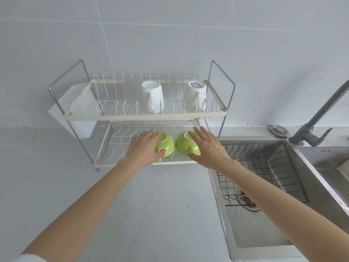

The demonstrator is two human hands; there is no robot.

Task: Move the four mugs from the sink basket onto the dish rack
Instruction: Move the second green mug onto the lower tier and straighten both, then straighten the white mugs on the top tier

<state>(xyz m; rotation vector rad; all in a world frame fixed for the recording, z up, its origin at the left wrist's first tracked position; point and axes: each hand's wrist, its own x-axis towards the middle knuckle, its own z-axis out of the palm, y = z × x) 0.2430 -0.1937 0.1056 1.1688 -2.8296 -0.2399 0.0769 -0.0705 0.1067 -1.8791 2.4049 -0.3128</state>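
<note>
A two-tier wire dish rack (143,116) stands on the counter against the wall. Two white mugs (152,97) (195,95) sit upside down on its upper tier. Two green mugs sit upside down side by side on the lower tier. My left hand (143,146) lies against the left green mug (168,143), fingers straight and spread, thumb at its side. My right hand (209,148) hovers over the right green mug (183,143), fingers spread apart. The black wire sink basket (273,163) in the sink holds no mugs.
The steel sink (264,233) lies to the right, with a dark faucet (317,118) at its back and a round metal stopper (279,130) on the ledge. A white plastic board (75,110) leans behind the rack's left end. Grey counter stretches in front.
</note>
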